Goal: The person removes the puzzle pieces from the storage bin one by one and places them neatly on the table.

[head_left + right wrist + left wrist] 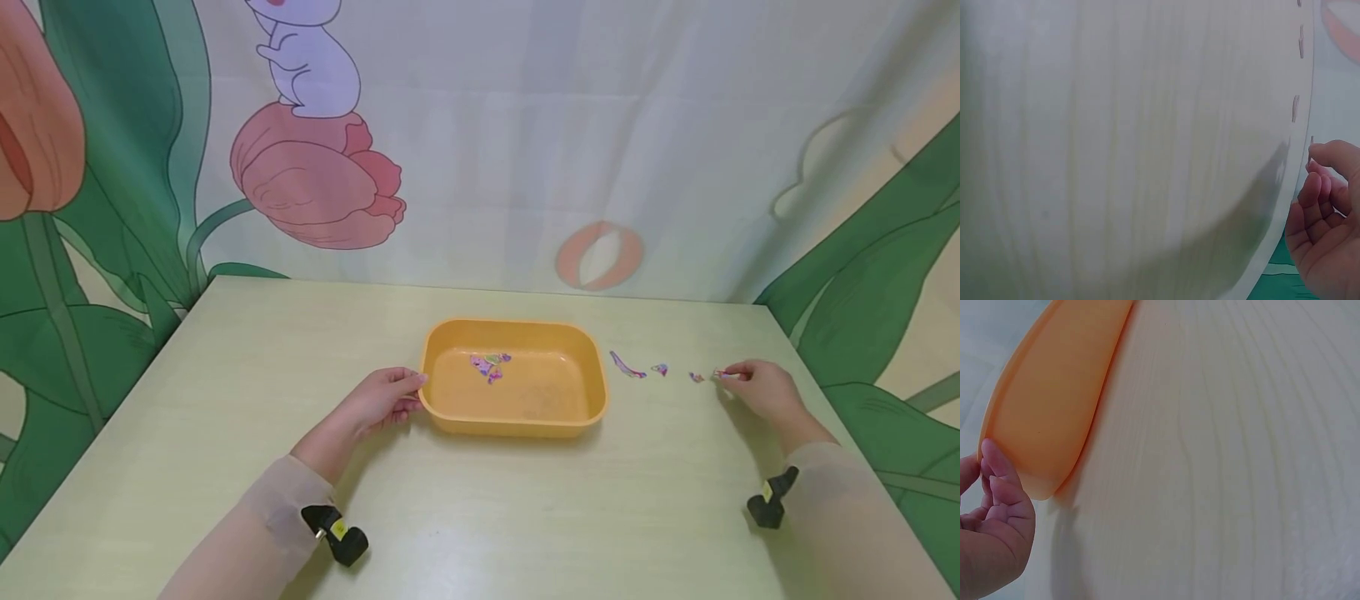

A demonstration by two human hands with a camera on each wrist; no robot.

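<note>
My left hand [382, 396] grips the left rim of a yellow plastic tray [513, 427], thumb on top and fingers below the edge. In the left wrist view the fingertips press against the tray's orange-looking outer wall [1054, 394]. A few small flat pink-and-purple patterned pieces [491, 367] lie together inside the tray, one with some green. To the right, my right hand [767, 390] pinches a thin, small patterned piece [720, 374] between thumb and finger, just over the table. The right wrist view shows this piece edge-on [1312, 142] at the fingertips.
Between the tray and my right hand lie a long curved piece [627, 367], a small triangular piece [660, 369] and another small piece [697, 377]. The pale wooden table [480, 517] ends at a printed curtain [480, 167] with flowers and leaves.
</note>
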